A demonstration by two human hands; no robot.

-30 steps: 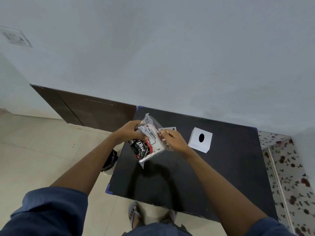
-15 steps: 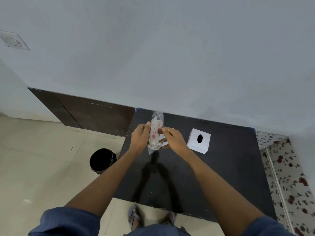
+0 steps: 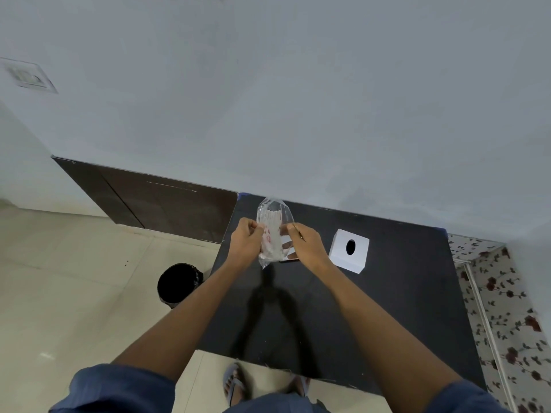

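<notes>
I hold a clear plastic bag (image 3: 272, 231) upright above the far left part of a black table (image 3: 372, 308). Inside it are white items with red print. My left hand (image 3: 246, 244) pinches the bag's left side and my right hand (image 3: 307, 245) pinches its right side. The bag's open top points away from me, toward the wall. A small white card (image 3: 286, 244) lies on the table just behind the bag, partly hidden by my right hand.
A white box (image 3: 349, 254) with a dark oval hole on top stands on the table right of my hands. A black bin (image 3: 176, 282) sits on the tiled floor left of the table. A flowered surface (image 3: 507, 308) borders the table's right side.
A second ago the bag lay tilted with a black labelled packet facing me. It has since been turned upright and edge-on, and both hands moved slightly farther from me.
</notes>
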